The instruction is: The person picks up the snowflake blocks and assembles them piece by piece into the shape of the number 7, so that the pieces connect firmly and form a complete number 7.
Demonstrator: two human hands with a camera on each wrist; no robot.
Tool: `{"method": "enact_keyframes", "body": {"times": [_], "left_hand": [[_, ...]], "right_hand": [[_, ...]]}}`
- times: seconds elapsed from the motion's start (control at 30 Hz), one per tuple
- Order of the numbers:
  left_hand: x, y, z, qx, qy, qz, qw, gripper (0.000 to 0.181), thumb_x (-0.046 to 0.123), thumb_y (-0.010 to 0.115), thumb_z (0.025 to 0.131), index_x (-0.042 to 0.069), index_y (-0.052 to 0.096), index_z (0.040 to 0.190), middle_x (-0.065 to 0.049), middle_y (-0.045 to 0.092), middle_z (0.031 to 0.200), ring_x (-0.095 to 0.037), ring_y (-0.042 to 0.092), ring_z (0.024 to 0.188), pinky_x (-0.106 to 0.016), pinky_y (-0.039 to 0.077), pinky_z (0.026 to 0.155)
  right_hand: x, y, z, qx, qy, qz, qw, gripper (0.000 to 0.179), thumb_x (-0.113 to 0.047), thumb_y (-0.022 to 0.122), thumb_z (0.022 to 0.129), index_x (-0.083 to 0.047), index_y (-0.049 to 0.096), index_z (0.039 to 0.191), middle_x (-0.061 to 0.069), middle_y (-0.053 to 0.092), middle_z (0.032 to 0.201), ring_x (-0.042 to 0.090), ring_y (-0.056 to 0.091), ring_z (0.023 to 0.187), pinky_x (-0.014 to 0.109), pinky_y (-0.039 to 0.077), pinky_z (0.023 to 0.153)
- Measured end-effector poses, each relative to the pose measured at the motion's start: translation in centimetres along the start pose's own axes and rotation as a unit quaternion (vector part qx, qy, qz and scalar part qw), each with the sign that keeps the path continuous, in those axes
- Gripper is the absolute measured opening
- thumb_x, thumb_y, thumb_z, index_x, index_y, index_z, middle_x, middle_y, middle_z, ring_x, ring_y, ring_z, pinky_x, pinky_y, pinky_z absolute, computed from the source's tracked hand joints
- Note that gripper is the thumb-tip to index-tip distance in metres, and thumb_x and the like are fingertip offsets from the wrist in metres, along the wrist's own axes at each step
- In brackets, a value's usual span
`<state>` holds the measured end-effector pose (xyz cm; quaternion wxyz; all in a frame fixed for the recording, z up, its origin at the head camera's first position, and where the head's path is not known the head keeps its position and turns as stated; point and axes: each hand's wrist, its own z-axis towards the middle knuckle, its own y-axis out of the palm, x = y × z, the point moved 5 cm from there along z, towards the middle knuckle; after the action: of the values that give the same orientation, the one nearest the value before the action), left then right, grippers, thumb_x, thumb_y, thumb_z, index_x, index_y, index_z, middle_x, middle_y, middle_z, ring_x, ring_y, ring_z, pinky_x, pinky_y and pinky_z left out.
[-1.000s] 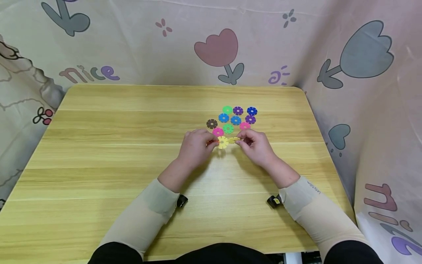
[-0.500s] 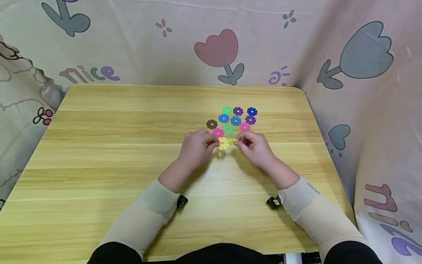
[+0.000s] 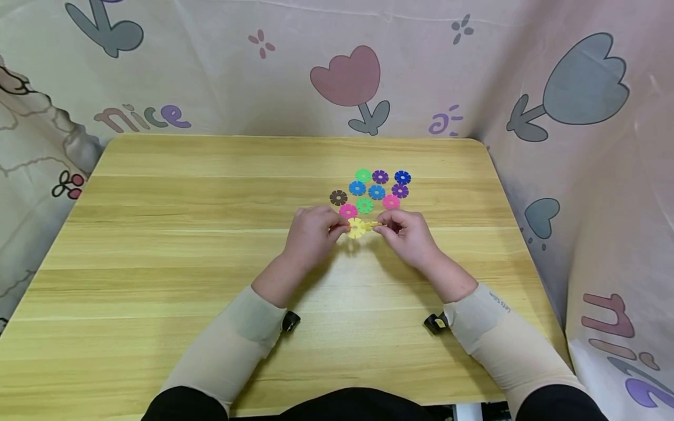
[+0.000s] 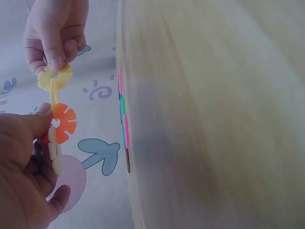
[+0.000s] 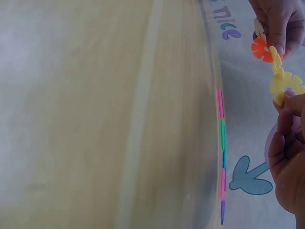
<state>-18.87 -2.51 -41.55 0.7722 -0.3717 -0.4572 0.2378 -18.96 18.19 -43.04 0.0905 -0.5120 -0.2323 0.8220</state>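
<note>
Above the table, a short chain of notched plastic snowflake discs spans both hands. The left hand [image 3: 312, 235] pinches the orange disc [image 4: 67, 125] between thumb and fingers. A cream disc [image 4: 56, 160] hangs off the orange one, beside the left fingers. On the orange disc's other side sits a yellow disc [image 3: 356, 228], facing the head camera. The right hand [image 3: 409, 235] pinches a second yellow disc [image 5: 286, 84], which meets the first at its edge, turned crosswise to it. How deep their notches interlock cannot be told.
Several loose discs lie flat just beyond the hands, among them a brown disc [image 3: 339, 197], a green disc [image 3: 364, 205], a pink disc [image 3: 391, 202] and a dark blue disc [image 3: 402, 177]. A printed curtain [image 3: 221, 70] hangs behind the wooden table [image 3: 184, 245].
The right hand has shifted slightly left, bringing its yellow disc closer onto the other yellow disc. The left hand stays nearly still, and the loose discs have not moved.
</note>
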Motion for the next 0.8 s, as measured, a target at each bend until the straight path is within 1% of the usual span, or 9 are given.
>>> {"method": "enact_keyframes", "body": {"times": [0.2,0.4,0.63,0.8], "left_hand": [[0.0,-0.12,0.02,0.005,0.0,-0.006,1.0,0.011,0.023,0.081,0.096,0.012,0.084,0.093,0.001,0.073,0.089,-0.021,0.069,0.087,-0.045,0.046,0.086],[0.01,-0.18,0.01,0.015,0.013,-0.012,0.9997,0.01,0.021,0.081,0.096,0.012,0.083,0.092,0.0,0.072,0.088,-0.021,0.068,0.086,-0.046,0.047,0.085],[-0.05,-0.03,-0.1,0.009,0.006,-0.014,0.9998,0.011,0.021,0.081,0.096,0.011,0.084,0.092,0.0,0.072,0.088,-0.02,0.068,0.085,-0.045,0.049,0.086],[0.02,-0.07,-0.21,0.012,0.012,-0.016,0.9997,0.011,0.021,0.081,0.096,0.011,0.083,0.092,0.0,0.073,0.088,-0.021,0.069,0.085,-0.045,0.05,0.085]], "right_hand": [[-0.21,-0.08,0.11,0.009,0.002,0.002,1.0,0.007,0.01,0.076,0.091,0.003,0.075,0.093,0.01,0.072,0.079,0.017,0.053,0.064,0.02,0.045,0.058],[-0.3,-0.1,0.09,0.012,0.011,0.009,0.9998,0.009,0.01,0.077,0.091,0.002,0.076,0.092,0.011,0.072,0.079,0.016,0.053,0.064,0.02,0.044,0.057],[0.15,0.2,-0.22,0.018,0.028,0.029,0.999,0.007,0.011,0.077,0.09,0.004,0.075,0.092,0.013,0.072,0.079,0.015,0.052,0.063,0.019,0.044,0.056],[0.17,0.23,-0.34,0.027,0.032,0.031,0.9986,0.006,0.011,0.077,0.09,0.005,0.075,0.092,0.014,0.073,0.08,0.014,0.053,0.063,0.019,0.045,0.056]]}}
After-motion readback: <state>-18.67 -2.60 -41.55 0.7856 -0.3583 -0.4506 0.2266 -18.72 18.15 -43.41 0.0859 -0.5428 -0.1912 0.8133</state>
